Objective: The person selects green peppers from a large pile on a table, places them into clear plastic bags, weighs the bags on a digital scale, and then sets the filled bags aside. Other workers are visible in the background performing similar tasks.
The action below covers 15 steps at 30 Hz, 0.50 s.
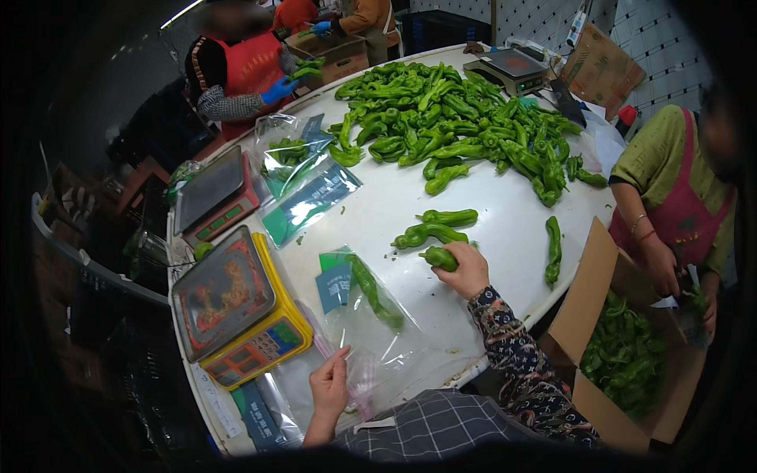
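My right hand (466,269) grips a green pepper (439,258) by its body, stem end towards the left, over the white table (508,236). Just behind it lie a curved pepper (429,234) and a straighter one (449,217). Nearer to me, my left hand (331,378) pinches the edge of a clear plastic zip bag (390,349) by its mouth. Inside that bag, which lies flat, is one long green pepper (374,290). The bag's printed blue and green end points away from me.
A heap of green peppers (449,112) covers the far table. At left stand a yellow scale (284,313) and a red scale (230,201), beside bags (313,198). One co-worker (656,177) is by a cardboard box (582,295) of peppers; another (248,77) holds peppers.
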Tool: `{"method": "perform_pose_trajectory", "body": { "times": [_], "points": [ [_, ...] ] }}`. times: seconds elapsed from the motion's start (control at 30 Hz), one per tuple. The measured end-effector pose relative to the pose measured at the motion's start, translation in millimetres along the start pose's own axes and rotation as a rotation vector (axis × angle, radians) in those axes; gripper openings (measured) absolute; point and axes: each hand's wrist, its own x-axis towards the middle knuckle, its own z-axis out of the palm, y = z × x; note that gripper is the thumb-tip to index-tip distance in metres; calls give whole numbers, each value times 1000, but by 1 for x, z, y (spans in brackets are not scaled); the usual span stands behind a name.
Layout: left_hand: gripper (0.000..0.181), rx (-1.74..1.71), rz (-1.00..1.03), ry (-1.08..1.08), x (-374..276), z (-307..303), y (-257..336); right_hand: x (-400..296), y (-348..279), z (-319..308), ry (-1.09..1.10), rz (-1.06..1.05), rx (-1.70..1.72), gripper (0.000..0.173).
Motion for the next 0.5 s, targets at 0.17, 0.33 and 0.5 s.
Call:
{"method": "perform_pose_trajectory", "body": {
  "times": [0.17,0.33,0.5],
  "points": [
    [22,-75,2,-31,2,7,-4,-52,1,-40,54,282,1083,39],
    [24,-105,48,-59,8,13,6,-92,-3,-62,26,255,1671,49],
    [24,-181,27,-78,17,15,19,-113,-16,-73,-58,209,1797,44]
  ]
}}
